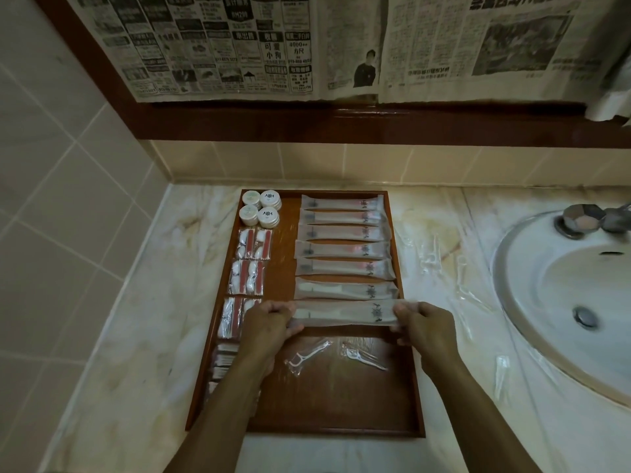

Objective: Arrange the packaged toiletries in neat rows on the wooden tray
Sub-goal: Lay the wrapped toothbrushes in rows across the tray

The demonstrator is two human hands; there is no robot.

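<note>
At the bottom of the frame two bare forearms are reaching up over the wooden tray [406,387], which is lying on a marbled counter [136,319]. In the lower middle, two clear-wrapped floss picks [307,356] are lying on the bare tray floor, near each other but apart. Just above them, the left hand [264,324] is pinching the left end of a long sachet [345,313] while the right hand [423,324] is pinching its right end, fingers curled round the wrapper; the sachet is stretching level between them over the tray. Whether it is touching the tray cannot be told. Beyond it, six more long sachets [343,249] are lying in a column up the tray's right half. Down the left edge, cotton-bud packets [246,278] are sitting in pairs, and at the upper left corner four round white soaps [261,209] are sitting in a square. At the right of the frame a white sink [560,302] is showing, with loose clear packets [444,264] lying on the counter between it and the tray. Newspaper [239,46] is hanging across the top.
</note>
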